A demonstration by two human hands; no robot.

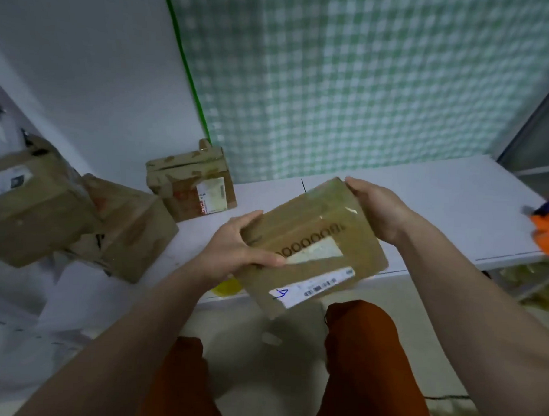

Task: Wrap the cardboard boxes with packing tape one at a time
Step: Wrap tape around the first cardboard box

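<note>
1. White table [424, 195]: work surface, bearing three cardboard boxes at left and rear.
2. Large box [31, 203], far left: brown tape patches visible; judged already wrapped.
3. Middle box [134, 230], touching the large box: tape strips visible; likewise judged done.
4. Rear box [189, 182], against the wall: taped seams and a label; judged done.
5. Held box [315, 244], lifted above the table's near edge, tilted: clear tape glints on top; wrap status uncertain, probably in progress.
6. Left hand [234, 243]: gripping the near-left corner, thumb on top.
7. Right hand [374, 206]: clasping the far-right corner.
8. Orange item [547, 229], right edge: possibly the tape dispenser; too blurred to confirm.
</note>
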